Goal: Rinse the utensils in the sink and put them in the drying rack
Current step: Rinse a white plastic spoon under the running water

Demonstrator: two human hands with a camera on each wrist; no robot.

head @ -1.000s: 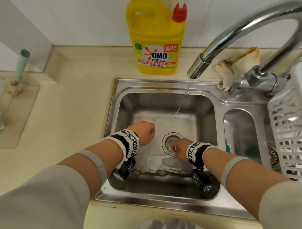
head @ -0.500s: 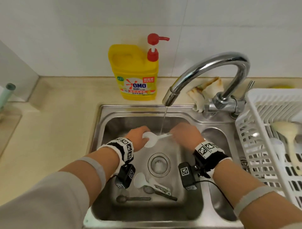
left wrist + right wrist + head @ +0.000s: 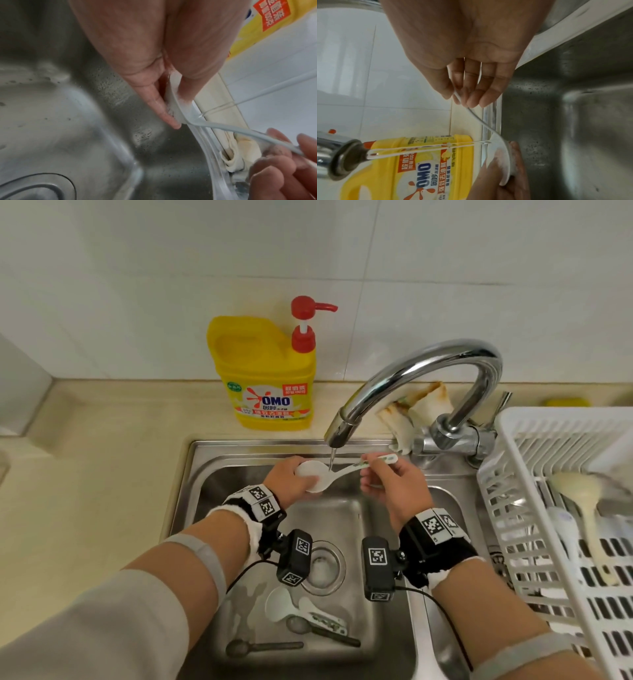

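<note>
White spoon (image 3: 329,474): your left hand (image 3: 291,482) pinches bowl, right hand (image 3: 394,484) pinches handle, keeping it level under the faucet (image 3: 411,371) stream.

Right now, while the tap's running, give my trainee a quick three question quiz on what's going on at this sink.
1. True or false: the white spoon is held under the water stream.
2. Which hand pinches the spoon's handle? A) left hand B) right hand
3. Fill in: on the sink floor lie two white spoons and ____ metal spoons.

Key: 1 true. 2 B; the left hand grips the bowl end. 3 two.
</note>
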